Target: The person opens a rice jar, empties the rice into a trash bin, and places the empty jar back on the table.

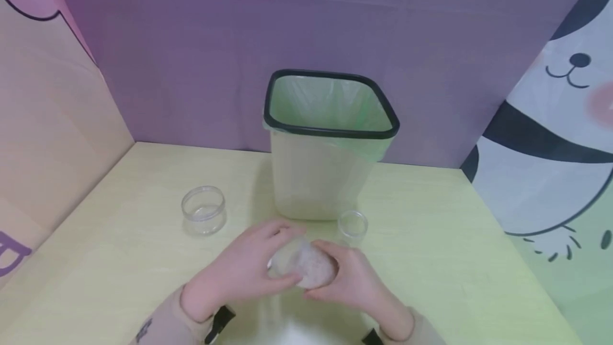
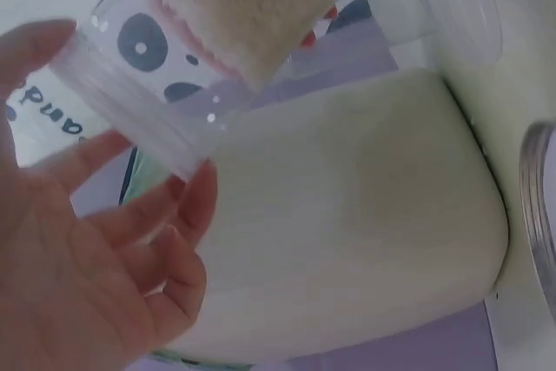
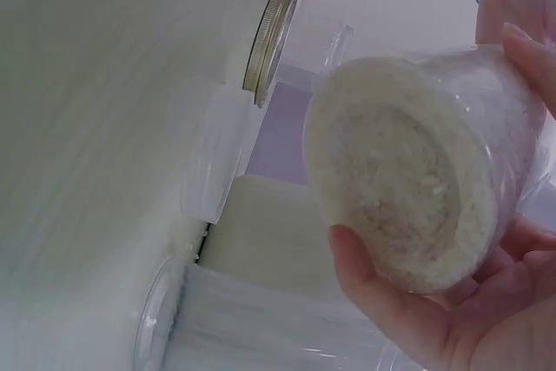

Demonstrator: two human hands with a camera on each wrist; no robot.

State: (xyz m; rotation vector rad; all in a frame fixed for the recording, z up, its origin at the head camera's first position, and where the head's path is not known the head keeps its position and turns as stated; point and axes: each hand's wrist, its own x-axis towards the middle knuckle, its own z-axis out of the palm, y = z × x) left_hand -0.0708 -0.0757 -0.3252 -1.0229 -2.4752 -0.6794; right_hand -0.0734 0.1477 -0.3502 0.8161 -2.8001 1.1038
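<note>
A clear plastic jar (image 1: 316, 266) with white, rice-like grains packed at its base lies tilted between both hands. My left hand (image 1: 256, 260) pinches the clear mouth end between thumb and fingertips; in the left wrist view, the ribbed rim (image 2: 130, 115) shows between them. At the other end, my right hand (image 1: 351, 276) grips the grain-filled base. The right wrist view looks straight at that round base (image 3: 391, 188), thumb and fingers spread around its side. The grains (image 2: 252, 6) slope across the inside of the jar.
A white bin (image 1: 316, 185) with a black rim and green liner stands behind the hands. One clear round container (image 1: 203, 222) stands left, and a clear jar (image 1: 353, 225) stands by the bin's front right. A gold metal lid (image 3: 271, 45) shows in the right wrist view.
</note>
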